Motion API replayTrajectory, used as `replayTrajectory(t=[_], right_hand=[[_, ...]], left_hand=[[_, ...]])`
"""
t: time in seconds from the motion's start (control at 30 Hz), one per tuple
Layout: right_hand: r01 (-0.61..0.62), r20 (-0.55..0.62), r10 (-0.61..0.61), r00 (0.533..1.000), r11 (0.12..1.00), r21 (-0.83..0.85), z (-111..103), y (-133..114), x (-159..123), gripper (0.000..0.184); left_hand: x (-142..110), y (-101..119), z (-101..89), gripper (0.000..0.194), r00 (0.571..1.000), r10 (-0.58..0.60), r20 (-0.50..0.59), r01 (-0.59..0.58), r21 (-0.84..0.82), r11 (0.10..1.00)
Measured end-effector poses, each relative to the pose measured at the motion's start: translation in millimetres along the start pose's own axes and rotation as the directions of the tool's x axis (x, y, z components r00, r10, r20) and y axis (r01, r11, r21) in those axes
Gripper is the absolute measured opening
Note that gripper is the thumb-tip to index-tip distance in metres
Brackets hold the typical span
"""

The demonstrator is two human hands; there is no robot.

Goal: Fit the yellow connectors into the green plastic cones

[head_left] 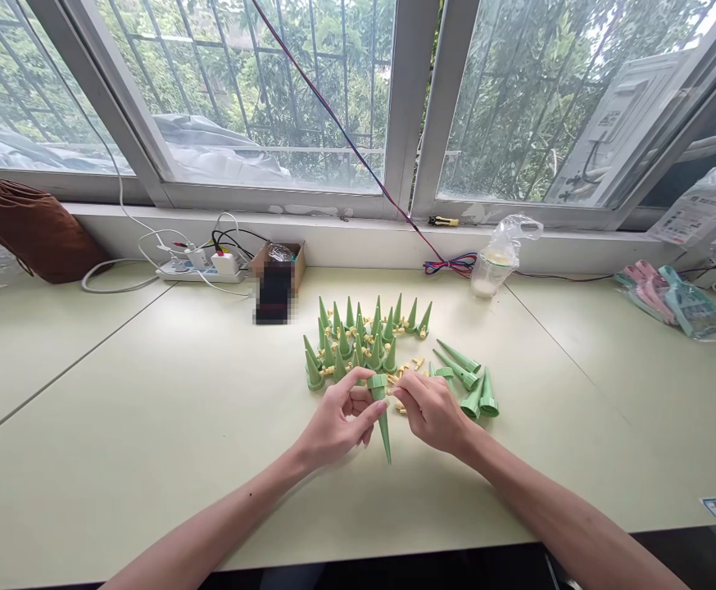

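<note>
My left hand (337,419) is closed around a green plant watering spike (384,434), its cap end up and its tip pointing down toward me. My right hand (435,410) pinches a small yellow valve (390,392) against the spike's side, just below the cap; the fingers partly hide it. Behind my hands, several green spikes (344,344) stand cap-down in rows, tips up, with yellow valves at their sides. Loose yellow valves (418,363) lie beside my right hand. To its right rest several loose green spikes (456,375) without visible valves, along with a loose green cap (445,374).
At the back stand a power strip (201,269) with cables, a small cardboard box (298,266) behind a blurred dark object (275,295), and a bagged cup (491,270). A brown bag (35,229) sits far left. Wrapped pink and blue items (671,299) lie far right.
</note>
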State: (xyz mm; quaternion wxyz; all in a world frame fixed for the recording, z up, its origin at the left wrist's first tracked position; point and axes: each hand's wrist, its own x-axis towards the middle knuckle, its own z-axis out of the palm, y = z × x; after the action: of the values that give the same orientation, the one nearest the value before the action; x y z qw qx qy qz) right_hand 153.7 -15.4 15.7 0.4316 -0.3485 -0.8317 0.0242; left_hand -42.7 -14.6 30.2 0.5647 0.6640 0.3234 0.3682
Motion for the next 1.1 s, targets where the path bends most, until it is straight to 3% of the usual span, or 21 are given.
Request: replayTrajectory(t=[0.17,0.37,0.5,0.67,0.73,0.87,1.1], right_hand=[[-0.059,0.022,0.058,0.998,0.996,0.062,2.7,1.5,-2.6,0.026],[-0.093,0.024,0.091,0.996,0.99,0.105,3.6,-1.0,-1.2,0.029],[-0.104,0.014,0.103,0.995,0.987,0.122,2.0,-5.2,0.8,0.031],[-0.12,0.027,0.117,0.993,0.983,0.14,1.0,-6.7,2.0,0.032],[-0.125,0.04,0.12,0.992,0.981,0.148,0.4,-6.6,2.4,0.032],[-0.134,0.056,0.127,0.99,0.979,0.155,-0.3,-6.7,2.6,0.033],[-0.182,0.05,0.177,0.983,0.973,0.141,3.3,-4.1,1.0,0.036]], left_hand=[[-1.4,-4.8,1.6,0.023,0.983,0.182,-0.008,-0.177,0.194,0.965],[-2.1,-13.6,0.9,0.023,0.911,0.411,0.026,-0.38,0.435,0.816],[-2.1,-17.6,-0.5,0.022,0.855,0.515,0.06,-0.46,0.544,0.702],[-3.2,-23.0,-2.5,0.018,0.814,0.569,0.114,-0.507,0.619,0.601],[-4.3,-23.4,-3.6,0.015,0.833,0.537,0.131,-0.487,0.635,0.6],[-5.3,-22.2,-5.6,0.013,0.9,0.421,0.115,-0.4,0.601,0.692],[-3.6,-13.6,-1.0,0.01,0.936,0.352,0.024,-0.315,0.51,0.8]])
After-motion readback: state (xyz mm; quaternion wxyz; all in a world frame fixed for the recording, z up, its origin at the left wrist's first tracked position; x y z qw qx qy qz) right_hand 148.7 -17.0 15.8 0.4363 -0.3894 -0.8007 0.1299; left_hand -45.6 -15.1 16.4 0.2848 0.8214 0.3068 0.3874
